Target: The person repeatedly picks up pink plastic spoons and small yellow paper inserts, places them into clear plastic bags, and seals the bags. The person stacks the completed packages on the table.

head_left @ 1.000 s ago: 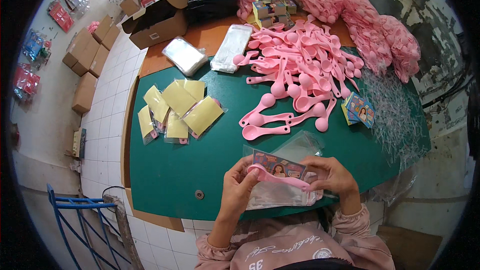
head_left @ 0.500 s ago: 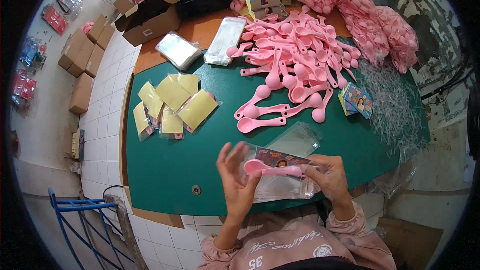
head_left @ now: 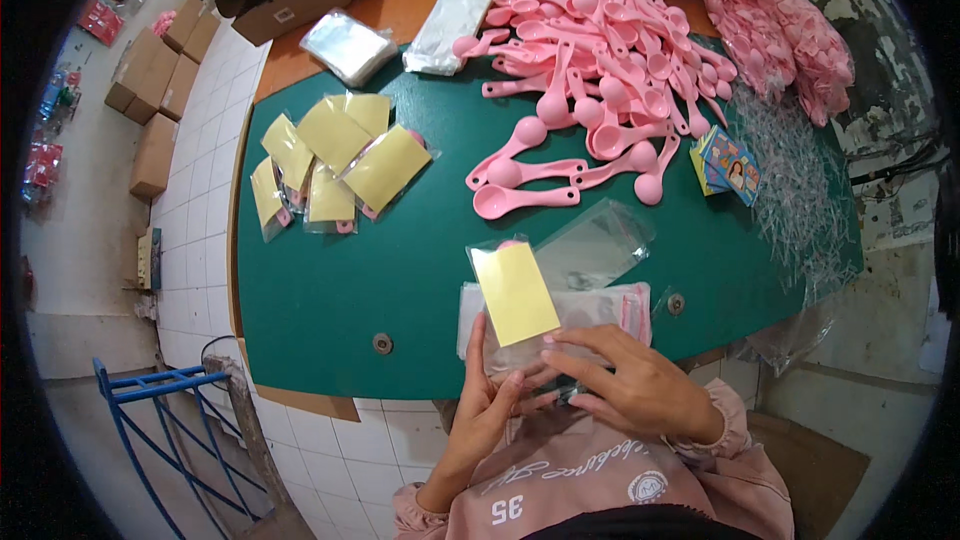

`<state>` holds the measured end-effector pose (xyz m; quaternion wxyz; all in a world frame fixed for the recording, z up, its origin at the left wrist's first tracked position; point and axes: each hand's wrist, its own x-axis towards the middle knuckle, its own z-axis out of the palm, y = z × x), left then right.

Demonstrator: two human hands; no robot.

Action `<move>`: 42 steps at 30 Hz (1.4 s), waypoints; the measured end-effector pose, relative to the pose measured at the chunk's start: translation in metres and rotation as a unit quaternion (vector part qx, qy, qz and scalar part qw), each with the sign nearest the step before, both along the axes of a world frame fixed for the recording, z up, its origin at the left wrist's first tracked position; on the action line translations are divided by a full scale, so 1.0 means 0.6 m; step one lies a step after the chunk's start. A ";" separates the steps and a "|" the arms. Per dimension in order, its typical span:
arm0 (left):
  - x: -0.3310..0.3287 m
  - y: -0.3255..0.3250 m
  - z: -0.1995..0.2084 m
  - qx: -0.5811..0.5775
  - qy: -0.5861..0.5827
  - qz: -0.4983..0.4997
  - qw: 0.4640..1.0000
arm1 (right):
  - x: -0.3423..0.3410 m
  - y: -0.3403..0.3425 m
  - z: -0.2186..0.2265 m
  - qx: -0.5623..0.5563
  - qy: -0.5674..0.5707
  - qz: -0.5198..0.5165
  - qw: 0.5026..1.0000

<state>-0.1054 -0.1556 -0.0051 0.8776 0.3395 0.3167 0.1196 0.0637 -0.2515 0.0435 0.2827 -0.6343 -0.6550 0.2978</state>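
A clear plastic bag with a yellow card inside lies turned yellow side up at the near table edge. A pink tip of the scoop shows past the card's far end; the rest of it is hidden beneath. My left hand grips the bag's near end, its index finger stretched along the left side. From the right, my right hand closes its fingertips on the same end by the card's corner. Under the packet rests a stack of flat clear bags, with a loose clear bag beyond it.
Pink scoops are heaped at the far middle. Filled yellow-backed packets lie at left, printed cards at right beside clear plastic strips. Two bag stacks and an open carton stand farther back.
The card and scoop, earlier printed side up between my hands, are now in a bag turned yellow side up. My hands have drawn nearer to me, and the view has shifted.
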 end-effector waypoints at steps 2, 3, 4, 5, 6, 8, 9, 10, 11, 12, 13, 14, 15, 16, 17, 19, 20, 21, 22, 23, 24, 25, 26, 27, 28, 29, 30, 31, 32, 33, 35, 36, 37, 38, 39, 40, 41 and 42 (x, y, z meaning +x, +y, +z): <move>-0.012 -0.004 0.010 -0.006 0.010 -0.012 1.000 | -0.003 0.002 -0.003 -0.012 0.000 -0.016 1.000; -0.017 -0.006 0.017 -0.007 0.014 -0.025 1.000 | -0.007 0.002 -0.005 -0.015 0.004 -0.013 1.000; -0.017 -0.008 0.018 -0.011 0.016 -0.025 0.999 | -0.009 0.000 -0.011 -0.007 0.013 -0.019 1.000; -0.017 -0.009 0.020 -0.011 0.022 -0.027 0.999 | -0.011 0.000 -0.017 0.002 0.020 -0.025 0.999; -0.017 -0.010 0.019 -0.011 0.027 -0.030 0.999 | -0.014 0.001 -0.021 -0.001 0.022 -0.025 0.999; -0.030 -0.011 0.008 0.054 0.061 -0.068 0.994 | -0.023 0.006 -0.024 0.024 0.008 0.003 1.000; -0.034 -0.011 0.005 0.118 0.093 -0.107 0.983 | -0.027 0.010 -0.026 0.025 0.008 0.004 1.000; -0.033 -0.012 0.007 0.119 0.093 -0.106 0.983 | -0.033 0.014 -0.031 0.030 0.002 0.011 1.000; -0.029 -0.014 0.011 0.151 0.094 -0.084 0.980 | -0.036 0.018 -0.034 0.034 -0.005 0.016 0.999; -0.025 -0.014 0.016 0.183 0.094 -0.061 0.977 | -0.037 0.021 -0.034 0.036 -0.006 0.016 0.999; -0.022 -0.010 0.020 0.184 0.093 -0.061 0.976 | -0.036 0.025 -0.037 0.047 -0.018 0.015 0.999; -0.017 -0.003 0.025 0.227 0.110 -0.082 0.964 | -0.035 0.029 -0.037 0.058 -0.030 0.013 0.998; -0.012 0.003 0.025 0.248 0.116 -0.093 0.957 | -0.033 0.033 -0.035 0.059 -0.032 0.011 0.998; -0.009 0.010 0.027 0.270 0.125 -0.101 0.949 | -0.031 0.039 -0.031 0.070 -0.032 0.004 0.997; -0.006 0.015 0.024 0.276 0.108 -0.090 0.951 | -0.029 0.043 -0.026 0.081 -0.033 -0.003 0.996; 0.006 0.026 0.024 0.283 0.089 -0.079 0.952 | -0.027 0.049 -0.020 0.100 -0.079 0.006 0.992; 0.015 0.030 0.025 0.276 0.068 -0.056 0.957 | -0.024 0.052 -0.019 0.118 -0.122 0.015 0.985; 0.021 0.030 0.025 0.273 0.057 -0.045 0.959 | -0.021 0.054 -0.021 0.118 -0.124 0.014 0.985; 0.028 0.031 0.025 0.270 0.044 -0.035 0.961 | -0.016 0.056 -0.023 0.138 -0.114 0.027 0.983; 0.035 0.030 0.024 0.290 0.052 -0.011 0.956 | -0.011 0.058 -0.025 0.158 -0.102 0.041 0.981; 0.037 0.030 0.022 0.300 0.057 0.001 0.952 | 0.000 0.059 -0.025 0.159 -0.102 0.040 0.981; 0.038 0.031 0.019 0.310 0.063 0.013 0.949 | 0.016 0.061 -0.025 0.127 -0.027 0.097 0.987; 0.041 0.028 0.020 0.336 0.065 0.016 0.940 | 0.037 0.054 -0.016 0.092 0.042 0.148 0.984; 0.041 0.028 0.023 0.349 0.064 0.017 0.935 | 0.060 0.044 -0.004 0.070 0.097 0.169 0.978; 0.037 0.028 0.020 0.364 0.070 0.022 0.929 | 0.085 0.035 -0.004 0.049 0.156 0.195 0.967; 0.031 0.035 0.020 0.331 0.063 -0.013 0.941 | 0.118 0.014 -0.004 0.100 0.202 0.151 0.962; 0.029 0.042 0.020 0.298 0.053 -0.050 0.952 | 0.165 -0.016 -0.002 0.127 0.252 0.090 0.955; 0.022 0.045 0.021 0.265 0.053 -0.080 0.959 | 0.207 -0.038 -0.008 0.161 0.307 0.040 0.937; 0.020 0.048 0.024 0.266 0.054 -0.079 0.959 | 0.251 -0.057 0.002 0.156 0.315 -0.081 0.933; 0.019 0.052 0.026 0.220 0.000 -0.074 0.973 | 0.320 -0.072 0.014 0.112 0.251 -0.171 0.946; 0.049 0.050 0.032 0.168 -0.079 -0.085 0.979 | 0.384 -0.141 0.028 -0.057 -0.575 -0.433 0.692; 0.059 0.045 0.040 0.185 -0.067 -0.057 0.979 | 0.385 -0.161 0.028 -0.056 -0.578 -0.436 0.687; 0.068 0.043 0.039 0.202 -0.045 -0.021 0.978 | 0.359 -0.150 0.017 -0.015 -0.513 -0.456 0.727; 0.075 0.043 0.041 0.190 -0.040 -0.024 0.981 | 0.328 -0.132 0.010 0.024 -0.444 -0.473 0.760; 0.063 0.045 0.039 0.194 -0.024 -0.010 0.981 | 0.242 -0.044 0.031 0.050 -0.341 -0.410 0.845; 0.060 0.046 0.036 0.198 -0.035 -0.004 0.979 | 0.182 -0.012 0.031 0.087 -0.176 -0.322 0.926; 0.056 0.047 0.039 0.208 -0.043 0.001 0.977 | 0.143 0.011 0.021 0.128 -0.129 -0.154 0.971; 0.054 0.050 0.040 0.210 -0.046 -0.006 0.977 | 0.095 0.024 -0.003 0.093 0.017 -0.140 0.986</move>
